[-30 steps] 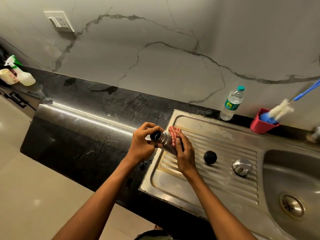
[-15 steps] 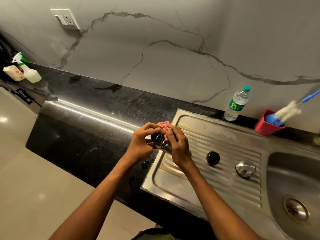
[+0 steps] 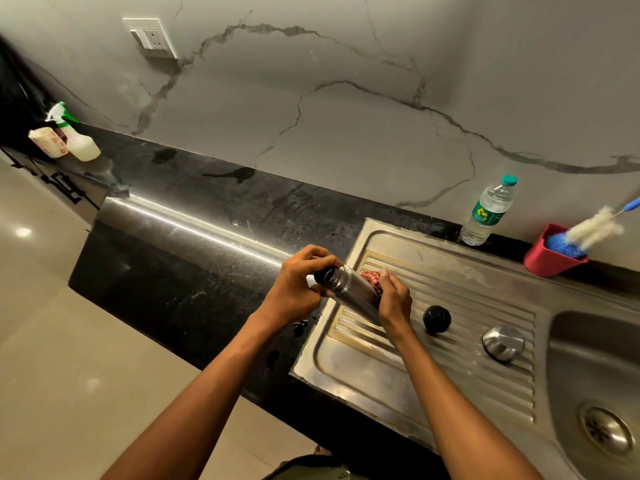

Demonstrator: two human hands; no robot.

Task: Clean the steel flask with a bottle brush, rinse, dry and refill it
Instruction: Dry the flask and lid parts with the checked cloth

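The steel flask lies tilted, open mouth leftward, above the drainboard's left edge. A red checked cloth wraps its far side. The bottle brush stands in a red cup far right.

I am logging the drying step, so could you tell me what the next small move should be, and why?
Probably slide the red checked cloth along the steel flask toward its base. The right hand holds the cloth against the body, the left hand grips the open neck, and the lower body looks uncovered.
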